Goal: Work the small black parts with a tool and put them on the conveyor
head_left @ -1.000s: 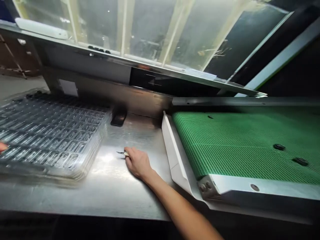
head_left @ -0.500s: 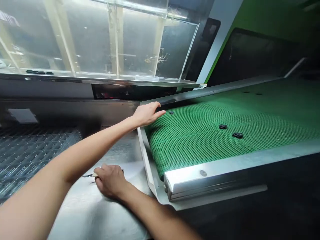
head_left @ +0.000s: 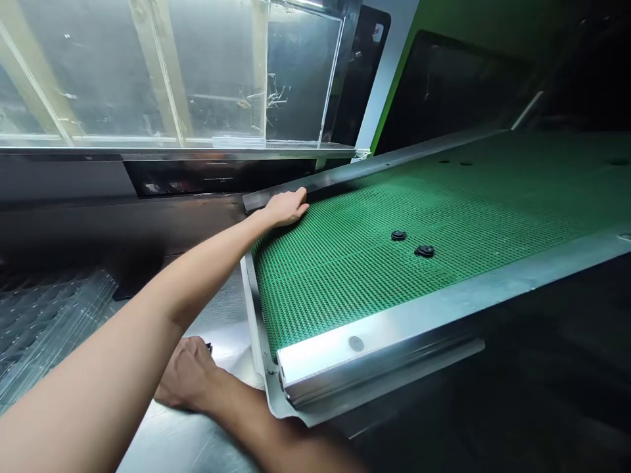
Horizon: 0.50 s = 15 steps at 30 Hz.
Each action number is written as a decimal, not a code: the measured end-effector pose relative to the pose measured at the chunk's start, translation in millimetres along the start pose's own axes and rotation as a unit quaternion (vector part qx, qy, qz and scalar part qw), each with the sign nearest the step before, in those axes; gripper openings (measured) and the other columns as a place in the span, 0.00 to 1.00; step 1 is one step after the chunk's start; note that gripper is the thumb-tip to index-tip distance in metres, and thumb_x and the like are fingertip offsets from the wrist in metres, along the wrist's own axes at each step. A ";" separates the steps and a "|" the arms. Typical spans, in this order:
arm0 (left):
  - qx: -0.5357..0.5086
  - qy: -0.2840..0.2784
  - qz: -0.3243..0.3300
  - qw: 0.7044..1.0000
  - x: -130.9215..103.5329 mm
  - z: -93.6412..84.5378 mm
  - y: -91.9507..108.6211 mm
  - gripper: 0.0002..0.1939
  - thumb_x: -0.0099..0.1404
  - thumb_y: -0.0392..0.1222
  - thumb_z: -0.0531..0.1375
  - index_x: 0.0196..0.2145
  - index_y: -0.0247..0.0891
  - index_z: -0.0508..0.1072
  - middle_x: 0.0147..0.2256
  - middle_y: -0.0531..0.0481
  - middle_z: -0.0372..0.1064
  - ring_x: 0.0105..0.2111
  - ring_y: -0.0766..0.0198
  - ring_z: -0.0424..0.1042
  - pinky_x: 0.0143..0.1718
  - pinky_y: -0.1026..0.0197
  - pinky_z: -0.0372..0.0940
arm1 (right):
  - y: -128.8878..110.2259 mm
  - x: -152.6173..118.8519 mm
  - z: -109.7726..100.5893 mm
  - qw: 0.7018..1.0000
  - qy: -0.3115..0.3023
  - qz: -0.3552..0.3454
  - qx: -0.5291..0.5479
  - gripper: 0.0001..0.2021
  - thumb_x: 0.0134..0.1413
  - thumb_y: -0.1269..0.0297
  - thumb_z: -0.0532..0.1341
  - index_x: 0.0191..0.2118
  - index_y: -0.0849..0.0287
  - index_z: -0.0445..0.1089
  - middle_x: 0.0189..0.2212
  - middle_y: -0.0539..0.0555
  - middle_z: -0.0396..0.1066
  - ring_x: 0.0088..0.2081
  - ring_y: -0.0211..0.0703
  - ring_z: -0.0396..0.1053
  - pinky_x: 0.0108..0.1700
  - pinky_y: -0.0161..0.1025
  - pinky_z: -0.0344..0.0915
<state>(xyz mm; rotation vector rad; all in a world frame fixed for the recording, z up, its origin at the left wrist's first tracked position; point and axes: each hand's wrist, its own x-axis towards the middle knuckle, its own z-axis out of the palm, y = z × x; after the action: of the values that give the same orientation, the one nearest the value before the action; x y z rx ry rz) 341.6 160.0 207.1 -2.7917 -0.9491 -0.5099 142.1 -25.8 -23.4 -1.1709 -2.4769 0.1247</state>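
Note:
My left hand (head_left: 288,207) reaches across to the far left corner of a green mesh conveyor belt (head_left: 340,269). Its fingers are curled closed and low over the mesh, hiding whatever lies between them. Two small black parts, a nearer one (head_left: 424,251) and a farther one (head_left: 398,235), lie on the belt to the right of this hand. My right hand (head_left: 185,374) is closed above the metal table (head_left: 197,437), below my left forearm. A short dark end of a tool (head_left: 209,347) pokes out of it; its thin pointed other end is hidden now.
A metal side rail (head_left: 384,328) borders the belt, and a pale lip (head_left: 251,309) edges its left end. More dark pieces (head_left: 466,163) sit farther along the belt. Clear ridged plastic trays (head_left: 54,335) stand at the left. A transparent-fronted cabinet (head_left: 211,72) rises behind.
My left hand has closed where a small black part lay, and that part is now out of sight. The view has swung right. My right hand has slipped partly behind my left forearm.

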 end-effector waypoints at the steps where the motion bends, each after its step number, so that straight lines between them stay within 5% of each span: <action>1: -0.001 0.001 -0.011 1.000 1.8 -0.4 -5.6 0.22 0.81 0.52 0.50 0.61 0.36 0.68 0.53 0.36 0.78 0.51 0.48 0.79 0.51 0.52 0.69 | 0.1 -0.1 1.7 1.000 0.002 0.004 0.002 0.10 0.70 0.58 0.59 0.40 0.56 0.75 0.42 0.54 0.77 0.30 0.54 0.73 0.32 0.45 0.76; 9: -0.014 -0.044 -0.014 0.999 14.3 6.8 -23.9 0.20 0.78 0.52 0.56 0.53 0.32 0.73 0.53 0.31 0.77 0.53 0.46 0.78 0.53 0.53 0.70 | 4.7 4.2 17.6 0.999 -0.003 0.025 0.031 0.11 0.67 0.55 0.60 0.38 0.55 0.75 0.40 0.55 0.77 0.32 0.59 0.74 0.34 0.50 0.77; 15: -0.122 -0.022 -0.007 0.992 8.1 6.7 -25.6 0.12 0.74 0.46 0.60 0.49 0.35 0.73 0.48 0.35 0.78 0.54 0.45 0.76 0.62 0.49 0.65 | 6.6 5.8 16.0 0.999 -0.010 0.031 0.044 0.09 0.65 0.56 0.61 0.37 0.54 0.75 0.39 0.54 0.77 0.30 0.57 0.74 0.35 0.50 0.77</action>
<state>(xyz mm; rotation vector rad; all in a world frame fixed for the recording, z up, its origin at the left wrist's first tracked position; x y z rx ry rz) 333.7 186.4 204.5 -3.0256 -0.9750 -0.6065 137.4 -15.7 -37.9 -1.2141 -2.4265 0.2606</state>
